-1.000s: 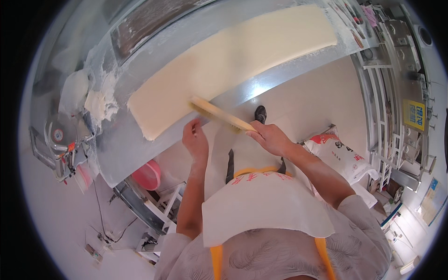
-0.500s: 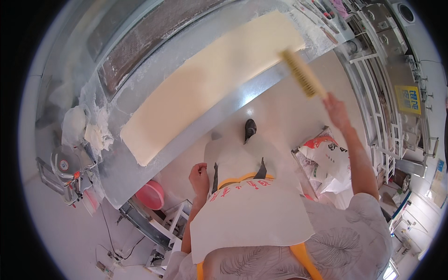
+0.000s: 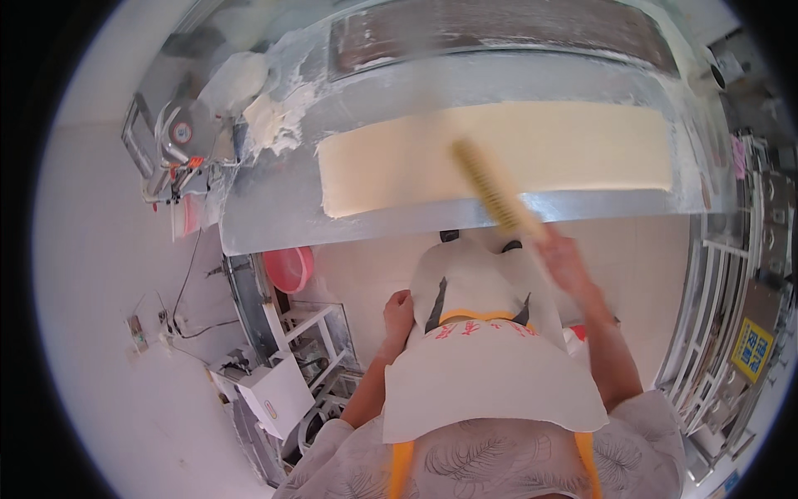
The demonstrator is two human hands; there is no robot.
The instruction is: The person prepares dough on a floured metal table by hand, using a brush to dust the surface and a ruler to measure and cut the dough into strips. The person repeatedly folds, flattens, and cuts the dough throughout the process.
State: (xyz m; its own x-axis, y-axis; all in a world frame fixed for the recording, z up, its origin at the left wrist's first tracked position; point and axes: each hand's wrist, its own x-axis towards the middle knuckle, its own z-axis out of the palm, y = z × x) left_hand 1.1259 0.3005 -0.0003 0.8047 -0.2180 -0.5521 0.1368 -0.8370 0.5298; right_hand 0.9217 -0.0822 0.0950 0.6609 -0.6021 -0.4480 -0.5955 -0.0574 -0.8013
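Note:
A long flat sheet of pale dough (image 3: 532, 150) lies across the metal worktable (image 3: 283, 218). Over its near edge, my right hand (image 3: 563, 262) grips the wooden handle of a long brush (image 3: 490, 187), its bristles slightly blurred by motion. Whether the bristles touch the dough I cannot tell. My left hand (image 3: 399, 311) hangs low beside my light apron (image 3: 490, 374), fingers curled in, with nothing visible in it.
Flour and a whitish heap (image 3: 274, 121) sit at the table's left end, near a metal machine (image 3: 179, 137). A dark flour-dusted board (image 3: 499, 29) runs along the back. Below stand a pink basin (image 3: 288, 269) and a white box (image 3: 276, 395); white racks (image 3: 702, 287) stand right.
My view has turned, so the table now lies nearly level across it. The brush in my right hand has swung left over the dough. My left hand stays low with curled fingers.

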